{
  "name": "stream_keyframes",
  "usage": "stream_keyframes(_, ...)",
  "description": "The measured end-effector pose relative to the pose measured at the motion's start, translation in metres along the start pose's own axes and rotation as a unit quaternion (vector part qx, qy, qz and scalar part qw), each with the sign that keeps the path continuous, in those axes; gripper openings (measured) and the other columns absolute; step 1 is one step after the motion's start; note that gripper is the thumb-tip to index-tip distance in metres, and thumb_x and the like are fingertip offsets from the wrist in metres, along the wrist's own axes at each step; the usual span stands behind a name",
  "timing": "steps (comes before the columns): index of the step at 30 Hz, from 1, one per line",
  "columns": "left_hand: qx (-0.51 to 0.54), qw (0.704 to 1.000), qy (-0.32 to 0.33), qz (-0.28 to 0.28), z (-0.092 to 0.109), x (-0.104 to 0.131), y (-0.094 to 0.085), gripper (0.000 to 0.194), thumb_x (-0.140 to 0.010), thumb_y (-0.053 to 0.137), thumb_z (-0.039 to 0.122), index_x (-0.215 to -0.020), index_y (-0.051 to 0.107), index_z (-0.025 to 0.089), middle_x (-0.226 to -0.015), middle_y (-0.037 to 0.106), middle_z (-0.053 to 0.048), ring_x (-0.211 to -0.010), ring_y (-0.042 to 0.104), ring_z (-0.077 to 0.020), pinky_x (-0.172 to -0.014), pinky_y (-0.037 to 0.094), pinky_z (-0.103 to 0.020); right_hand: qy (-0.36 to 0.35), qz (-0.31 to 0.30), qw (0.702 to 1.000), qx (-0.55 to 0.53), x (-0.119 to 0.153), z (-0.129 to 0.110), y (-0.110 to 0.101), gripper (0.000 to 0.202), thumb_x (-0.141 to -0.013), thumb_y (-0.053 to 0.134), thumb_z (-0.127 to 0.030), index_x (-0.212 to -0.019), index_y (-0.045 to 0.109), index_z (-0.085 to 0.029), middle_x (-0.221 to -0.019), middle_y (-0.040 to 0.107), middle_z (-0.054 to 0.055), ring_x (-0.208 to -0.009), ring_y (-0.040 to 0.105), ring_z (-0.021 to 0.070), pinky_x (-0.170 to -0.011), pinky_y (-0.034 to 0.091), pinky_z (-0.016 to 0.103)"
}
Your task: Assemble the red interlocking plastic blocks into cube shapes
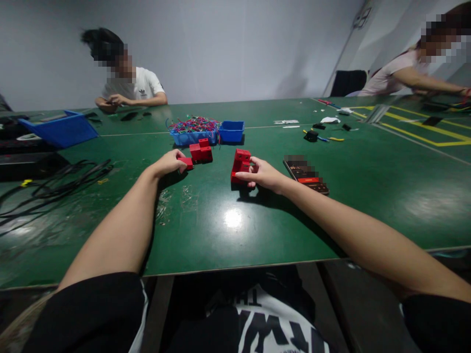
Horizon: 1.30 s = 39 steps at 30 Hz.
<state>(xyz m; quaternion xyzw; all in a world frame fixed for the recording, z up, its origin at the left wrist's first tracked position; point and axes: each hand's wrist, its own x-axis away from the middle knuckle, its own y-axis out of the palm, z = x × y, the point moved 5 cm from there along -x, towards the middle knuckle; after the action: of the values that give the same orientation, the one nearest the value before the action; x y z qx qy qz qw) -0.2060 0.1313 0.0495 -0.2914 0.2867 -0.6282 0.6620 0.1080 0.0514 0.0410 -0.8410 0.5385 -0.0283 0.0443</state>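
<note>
My left hand [171, 163] has its fingers closed on a small red block [187, 163] low over the green table. Just beyond it a stepped red block [200, 151] stands on the tabletop. To the right, my right hand [262, 174] grips a larger red bracket-shaped block [239, 166] between thumb and fingers; its upper face shows small dark holes. Whether that block rests on the table or is slightly raised, I cannot tell. A phone [306, 175] with a lit screen lies right of my right hand.
Behind the red blocks, a blue bin [180, 139] heaped with thin coloured wires adjoins a smaller blue bin [231, 132]. Black cables [69, 181] and a tilted blue tray [62, 130] occupy the left. Yellow-handled pliers [324, 139] lie back right. Two people sit across the table [221, 235].
</note>
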Motion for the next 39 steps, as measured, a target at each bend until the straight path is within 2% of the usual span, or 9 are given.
stream_keyframes(6, 0.004, 0.992, 0.037, -0.121, 0.014, 0.014, -0.001, 0.033, -0.042, 0.062, 0.022, -0.074, 0.053, 0.02, -0.071, 0.056, 0.004, -0.066, 0.049, -0.0133, -0.058, 0.037, -0.024, 0.0, 0.001, 1.0, 0.001, 0.001, -0.001, 0.0, 0.058, -0.067, 0.085, -0.039, -0.111, 0.052, -0.02, -0.086, 0.069, 0.002, -0.057, 0.057, 0.0088, -0.045, 0.046, 0.021)
stream_keyframes(10, -0.005, 0.969, 0.057, -0.239, 0.025, 0.026, 0.003, 0.037, -0.043, 0.068, 0.026, -0.079, 0.06, 0.02, -0.078, 0.062, 0.003, -0.074, 0.054, -0.0158, -0.068, 0.043, -0.027, -0.005, 0.002, 1.0, 0.003, 0.0, 0.0, 0.0, 0.057, -0.067, 0.085, -0.039, -0.109, 0.052, -0.019, -0.078, 0.067, -0.001, -0.051, 0.054, 0.0073, -0.045, 0.045, 0.021)
stream_keyframes(18, -0.087, 0.945, 0.09, -0.302, 0.042, 0.029, 0.016, 0.044, -0.045, 0.081, 0.045, -0.074, 0.06, 0.02, -0.071, 0.061, 0.002, -0.07, 0.054, -0.0161, -0.066, 0.039, -0.026, -0.009, 0.0, 1.0, 0.008, 0.0, 0.0, -0.001, 0.053, -0.067, 0.085, -0.041, -0.105, 0.055, -0.018, -0.08, 0.067, 0.0, -0.054, 0.056, 0.0078, -0.045, 0.046, 0.02)
stream_keyframes(23, -0.24, 0.919, 0.094, -0.298, 0.063, 0.035, 0.032, 0.055, -0.05, 0.075, 0.068, -0.071, 0.061, 0.019, -0.069, 0.064, -0.001, -0.065, 0.055, -0.0173, -0.058, 0.033, -0.026, 0.002, 0.005, 1.0, 0.014, 0.0, -0.002, 0.0, 0.048, -0.07, 0.083, -0.041, -0.1, 0.056, -0.016, -0.07, 0.064, -0.002, -0.049, 0.053, 0.0065, -0.043, 0.044, 0.019)
stream_keyframes(25, -0.282, 0.914, 0.098, -0.273, 0.075, 0.042, 0.044, 0.062, -0.057, 0.066, 0.077, -0.078, 0.065, 0.019, -0.077, 0.069, -0.004, -0.068, 0.059, -0.02, -0.06, 0.036, -0.026, 0.002, 0.005, 1.0, 0.013, 0.0, -0.003, 0.001, 0.047, -0.07, 0.083, -0.041, -0.1, 0.057, -0.016, -0.069, 0.064, -0.002, -0.048, 0.053, 0.0065, -0.042, 0.044, 0.019)
stream_keyframes(27, -0.339, 0.911, 0.115, -0.203, 0.089, 0.049, 0.057, 0.07, -0.069, 0.05, 0.083, -0.086, 0.068, 0.017, -0.087, 0.072, -0.011, -0.076, 0.064, -0.0251, -0.065, 0.04, -0.029, 0.002, 0.008, 1.0, 0.014, 0.0, -0.004, 0.002, 0.047, -0.07, 0.084, -0.041, -0.1, 0.057, -0.016, -0.069, 0.065, -0.002, -0.047, 0.053, 0.0063, -0.042, 0.044, 0.019)
stream_keyframes(29, -0.384, 0.903, 0.151, -0.123, 0.103, 0.055, 0.071, 0.075, -0.08, 0.035, 0.079, -0.094, 0.069, 0.013, -0.093, 0.072, -0.018, -0.084, 0.067, -0.0314, -0.07, 0.043, -0.033, 0.004, 0.012, 1.0, 0.014, 0.0, -0.005, 0.002, 0.047, -0.069, 0.084, -0.041, -0.099, 0.058, -0.016, -0.07, 0.065, -0.002, -0.046, 0.052, 0.0061, -0.043, 0.045, 0.019)
stream_keyframes(32, -0.4, 0.893, 0.202, -0.044, 0.115, 0.061, 0.087, 0.072, -0.087, 0.031, 0.071, -0.107, 0.065, 0.011, -0.1, 0.071, -0.021, -0.096, 0.067, -0.036, -0.079, 0.045, -0.037, 0.006, 0.018, 1.0, 0.02, -0.001, -0.006, 0.002, 0.047, -0.07, 0.084, -0.043, -0.099, 0.058, -0.015, -0.065, 0.063, -0.003, -0.046, 0.053, 0.0067, -0.043, 0.046, 0.019)
stream_keyframes(39, -0.303, 0.906, 0.295, -0.018, 0.108, 0.053, 0.099, 0.051, -0.093, 0.042, 0.053, -0.121, 0.057, 0.013, -0.113, 0.065, -0.018, -0.104, 0.061, -0.0319, -0.084, 0.046, -0.04, -0.019, 0.028, 0.999, 0.033, -0.001, -0.006, 0.003, 0.058, -0.063, 0.087, -0.046, -0.103, 0.058, -0.015, -0.061, 0.059, -0.005, -0.048, 0.052, 0.0078, -0.043, 0.044, 0.02)
